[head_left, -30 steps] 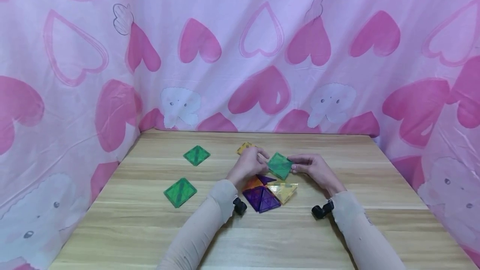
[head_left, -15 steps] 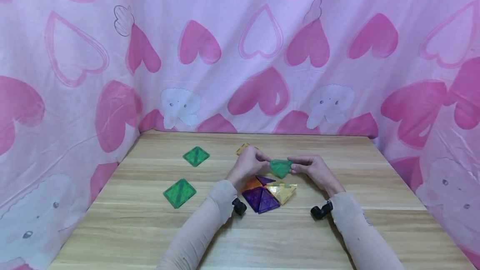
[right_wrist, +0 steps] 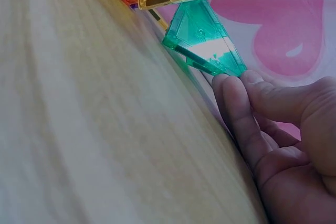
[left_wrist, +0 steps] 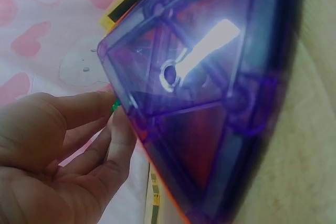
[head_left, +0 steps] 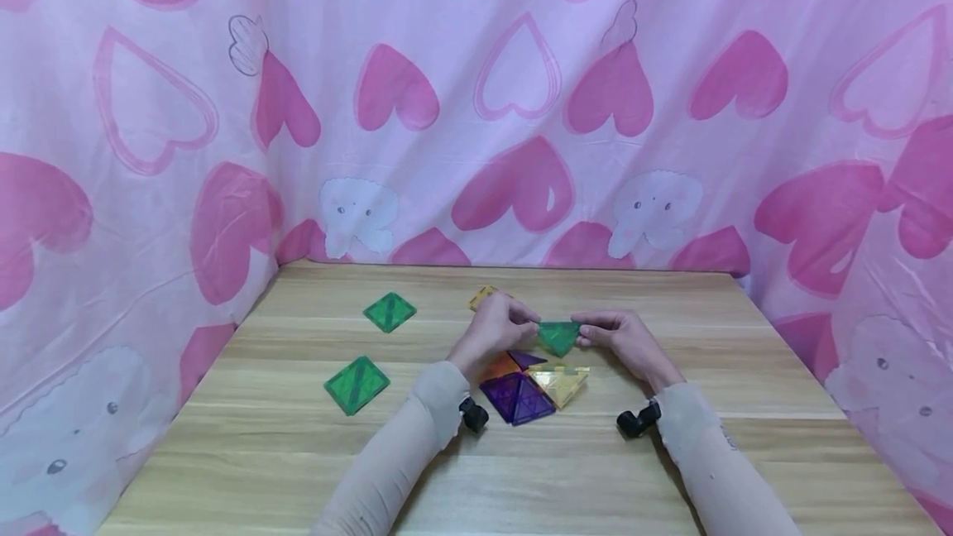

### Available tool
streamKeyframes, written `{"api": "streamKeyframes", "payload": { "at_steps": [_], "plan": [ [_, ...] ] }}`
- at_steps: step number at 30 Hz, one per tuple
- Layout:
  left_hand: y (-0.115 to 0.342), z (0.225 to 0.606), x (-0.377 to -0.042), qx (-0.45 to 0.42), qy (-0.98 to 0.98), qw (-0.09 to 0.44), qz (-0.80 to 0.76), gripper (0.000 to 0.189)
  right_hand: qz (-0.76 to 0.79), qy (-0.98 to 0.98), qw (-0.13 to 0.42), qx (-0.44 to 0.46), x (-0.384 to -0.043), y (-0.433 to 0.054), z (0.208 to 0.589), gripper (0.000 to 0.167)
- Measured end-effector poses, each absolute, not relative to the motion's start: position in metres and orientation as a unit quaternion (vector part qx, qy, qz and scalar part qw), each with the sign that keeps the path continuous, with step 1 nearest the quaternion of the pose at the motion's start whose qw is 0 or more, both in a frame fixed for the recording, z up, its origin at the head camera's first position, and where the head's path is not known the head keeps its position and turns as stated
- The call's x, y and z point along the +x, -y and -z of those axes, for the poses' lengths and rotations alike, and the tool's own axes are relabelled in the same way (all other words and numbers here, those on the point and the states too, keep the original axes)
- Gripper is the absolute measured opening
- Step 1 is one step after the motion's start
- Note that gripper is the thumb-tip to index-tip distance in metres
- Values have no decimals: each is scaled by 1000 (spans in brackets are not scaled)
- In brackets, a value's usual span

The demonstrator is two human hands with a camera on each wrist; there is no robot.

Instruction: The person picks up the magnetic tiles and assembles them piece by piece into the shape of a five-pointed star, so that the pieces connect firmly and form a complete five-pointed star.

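both forearms (head_left: 398,461) angled inward, left hand (head_left: 493,327) pinching one corner of a green tile (head_left: 558,339), right hand (head_left: 621,336) pinching another — thumb-and-fingers grip (pretty symmetrical tbh)

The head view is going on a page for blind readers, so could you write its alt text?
A person's left hand and right hand pinch a translucent green triangular piece between them, near a cluster of purple, orange and yellow tiles. Two green diamond tiles lie to the left on a wood-grain table, with a pink heart-print curtain behind.
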State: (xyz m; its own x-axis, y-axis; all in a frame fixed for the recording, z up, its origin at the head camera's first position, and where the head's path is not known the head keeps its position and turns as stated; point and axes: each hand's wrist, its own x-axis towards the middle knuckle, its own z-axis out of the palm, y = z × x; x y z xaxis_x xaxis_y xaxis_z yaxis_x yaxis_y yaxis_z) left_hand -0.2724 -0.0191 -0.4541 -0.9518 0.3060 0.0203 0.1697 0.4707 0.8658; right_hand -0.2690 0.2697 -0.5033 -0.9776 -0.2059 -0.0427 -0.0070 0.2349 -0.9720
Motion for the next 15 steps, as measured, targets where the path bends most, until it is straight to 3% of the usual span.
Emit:
{"api": "streamKeyframes", "payload": {
  "at_steps": [9,15],
  "plan": [
    [44,443,-259,184,-875,102,-435,38,608,-786,89,-71,-268,-270,504,38],
    [63,431,-238,173,-901,157,-365,55,615,-780,91,-70,-267,-271,502,40]
  ]
}}
